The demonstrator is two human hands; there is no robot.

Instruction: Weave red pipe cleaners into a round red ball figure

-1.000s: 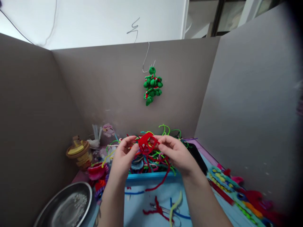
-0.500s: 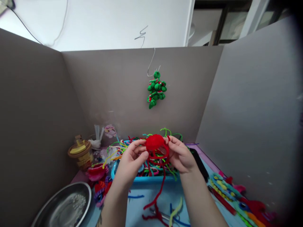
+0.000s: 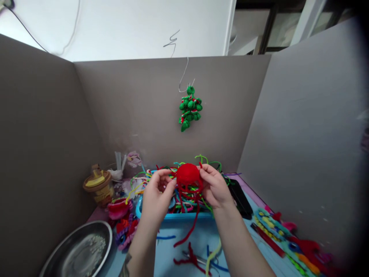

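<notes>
Held up over the tray is a red fuzzy pipe-cleaner piece (image 3: 188, 174), a rounded solid cap on top with an open lattice of loops below. My left hand (image 3: 157, 194) has fingertips and thumb at its left side, by a short red twist. On the right side, my right hand (image 3: 215, 187) pinches its edge, a red end poking up above the fingertips. A long red strand (image 3: 191, 229) hangs from the piece toward the table. Below lie more red pipe cleaner (image 3: 190, 259), a pale yellow-green one (image 3: 213, 256) and partly covered scissors (image 3: 201, 260).
A blue tray (image 3: 187, 216) of tangled pipe cleaners stands behind my hands. A metal bowl (image 3: 76, 252) sits at left, near a brown-lidded jar (image 3: 98, 184). Colourful fuzzy pieces (image 3: 288, 236) lie at right beside a black tray (image 3: 240, 198). A green tree ornament (image 3: 190, 107) hangs ahead.
The red piece has turned so more of its rounded cap faces me. My left hand has shifted slightly left, and the hanging strand has swung clear of the red pipe cleaner below.
</notes>
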